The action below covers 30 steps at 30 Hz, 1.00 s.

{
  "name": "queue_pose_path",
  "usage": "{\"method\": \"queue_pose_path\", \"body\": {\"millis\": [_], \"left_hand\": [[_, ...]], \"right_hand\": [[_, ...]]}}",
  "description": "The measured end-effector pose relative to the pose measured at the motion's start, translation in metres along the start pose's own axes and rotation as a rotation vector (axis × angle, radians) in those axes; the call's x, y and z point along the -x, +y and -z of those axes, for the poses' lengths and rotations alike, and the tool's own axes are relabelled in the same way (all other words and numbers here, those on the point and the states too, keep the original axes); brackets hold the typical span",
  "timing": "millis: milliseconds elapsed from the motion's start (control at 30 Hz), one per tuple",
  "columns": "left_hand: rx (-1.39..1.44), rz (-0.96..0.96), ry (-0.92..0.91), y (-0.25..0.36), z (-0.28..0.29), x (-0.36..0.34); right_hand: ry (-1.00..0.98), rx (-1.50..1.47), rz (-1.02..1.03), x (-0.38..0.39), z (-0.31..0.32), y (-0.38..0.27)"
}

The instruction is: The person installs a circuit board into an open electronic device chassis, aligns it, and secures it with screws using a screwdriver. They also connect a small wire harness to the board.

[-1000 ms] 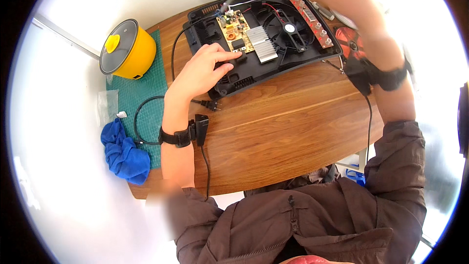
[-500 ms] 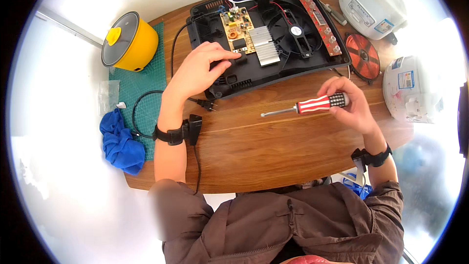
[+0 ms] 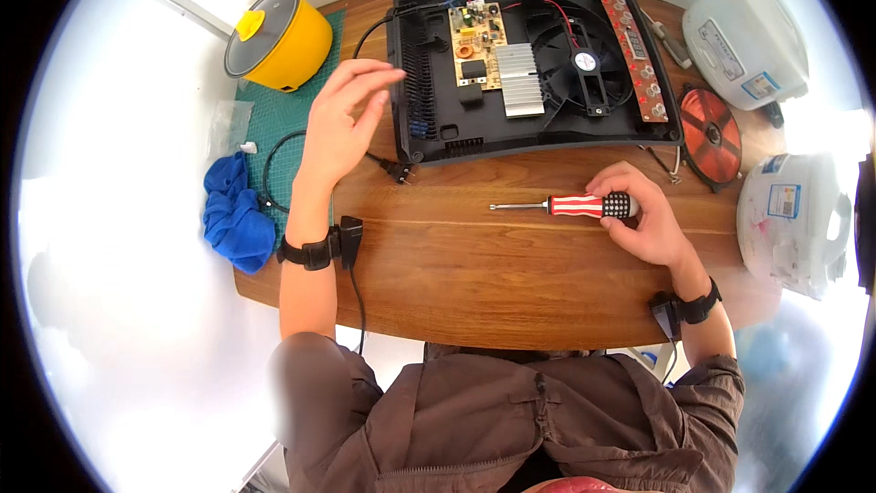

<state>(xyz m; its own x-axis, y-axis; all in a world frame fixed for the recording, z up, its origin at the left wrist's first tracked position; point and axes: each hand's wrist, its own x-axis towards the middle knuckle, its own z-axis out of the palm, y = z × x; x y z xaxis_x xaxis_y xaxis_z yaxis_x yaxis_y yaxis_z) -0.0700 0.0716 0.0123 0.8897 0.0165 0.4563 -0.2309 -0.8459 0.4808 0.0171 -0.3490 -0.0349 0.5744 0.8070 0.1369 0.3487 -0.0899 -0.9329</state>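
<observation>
My right hand [image 3: 646,216] grips the handle end of a screwdriver [image 3: 577,205] with a red, white and black handle; its shaft points left over the wooden table. An opened induction cooker base [image 3: 547,134] stands at the back of the table. Inside it are a tan circuit board [image 3: 490,26], a silver heat sink [image 3: 520,82], a black fan [image 3: 559,68] and a red control board strip [image 3: 630,46]. My left hand [image 3: 342,119] is raised beside the base's left edge, fingers apart and holding nothing. Below the heat-sink side of the board sits a small black block [image 3: 471,97].
At right lie a round copper-coloured coil [image 3: 712,132] and two white appliances [image 3: 730,36]. On the left, a yellow pot [image 3: 297,46] stands on a green cutting mat [image 3: 283,119], near a blue cloth [image 3: 235,215]. A power plug [image 3: 398,171] lies by the base's front-left corner.
My left hand has drawn back left from the black block inside the base. The right hand still holds the screwdriver, now turned nearly level. The whole view has shifted.
</observation>
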Motion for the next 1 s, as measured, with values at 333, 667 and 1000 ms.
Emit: {"method": "queue_pose_path", "body": {"millis": [333,667,1000], "left_hand": [[-0.192,0.594,0.029,-0.03,-0.006,0.037],[-0.305,0.685,-0.028,-0.049,-0.006,0.03],[-0.248,0.59,-0.137,-0.07,0.016,0.04]], "right_hand": [[0.002,0.065,0.047,-0.003,0.006,0.003],[-0.002,0.075,0.008,-0.004,0.009,0.001],[-0.022,0.043,-0.02,-0.005,0.004,0.004]]}}
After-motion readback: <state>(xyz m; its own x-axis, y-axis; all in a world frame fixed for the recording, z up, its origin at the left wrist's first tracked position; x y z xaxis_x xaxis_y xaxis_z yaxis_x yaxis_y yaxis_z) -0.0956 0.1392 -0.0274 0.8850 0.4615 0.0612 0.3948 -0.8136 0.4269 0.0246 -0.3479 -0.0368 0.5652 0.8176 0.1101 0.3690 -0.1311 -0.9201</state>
